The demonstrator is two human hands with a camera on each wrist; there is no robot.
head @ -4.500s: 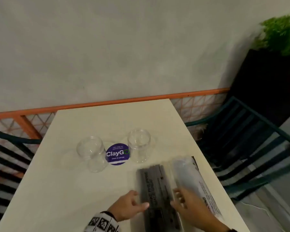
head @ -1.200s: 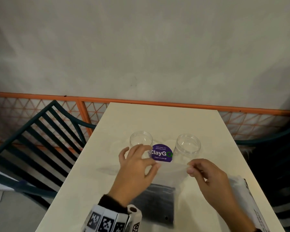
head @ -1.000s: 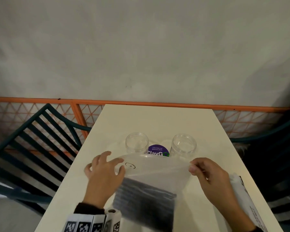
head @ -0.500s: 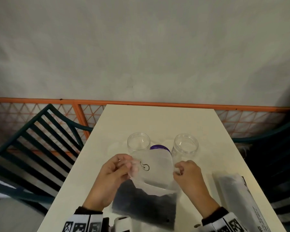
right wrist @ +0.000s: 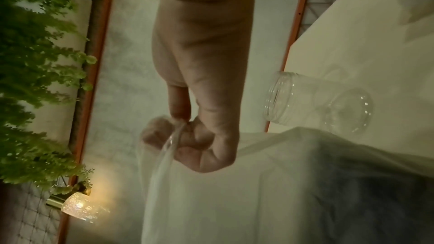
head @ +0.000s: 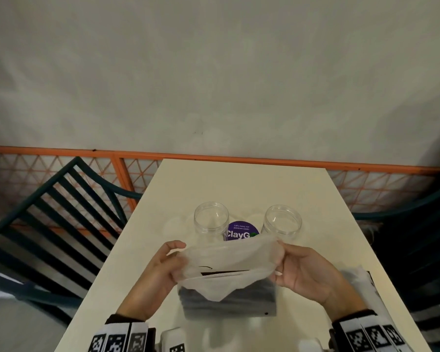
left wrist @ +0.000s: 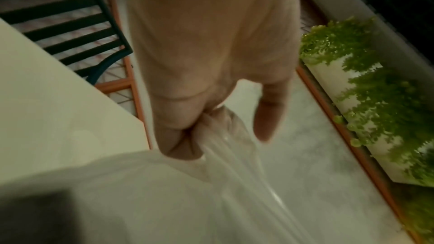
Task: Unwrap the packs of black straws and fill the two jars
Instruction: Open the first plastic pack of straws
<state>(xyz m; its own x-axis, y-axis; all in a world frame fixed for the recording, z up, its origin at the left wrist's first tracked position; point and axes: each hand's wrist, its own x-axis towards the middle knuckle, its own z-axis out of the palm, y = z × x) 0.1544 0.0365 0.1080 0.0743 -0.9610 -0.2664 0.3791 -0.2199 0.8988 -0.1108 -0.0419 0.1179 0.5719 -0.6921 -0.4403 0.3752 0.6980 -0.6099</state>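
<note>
My left hand [head: 160,270] and right hand [head: 308,273] pinch straw pack [head: 229,275] plastic, held over table, six o'clock of two jars [head: 210,219]. Hard pull could rip bag fast. Straws could spill. Jars could tip.

My wrapper [head: 229,260] is milky translucent plastic with a small black printed mark; the straws [head: 229,298] inside it are black. Both jars [head: 211,219] are clear and colourless. The round sticker [head: 241,231] between them is purple with white lettering and a green bit. My table [head: 239,184] is cream. The rail [head: 61,151] is orange with a triangle lattice, the chair [head: 48,212] dark teal slats, the wall [head: 214,72] mottled grey-white. My cuffs [head: 120,336] carry black-and-white square codes.
</note>
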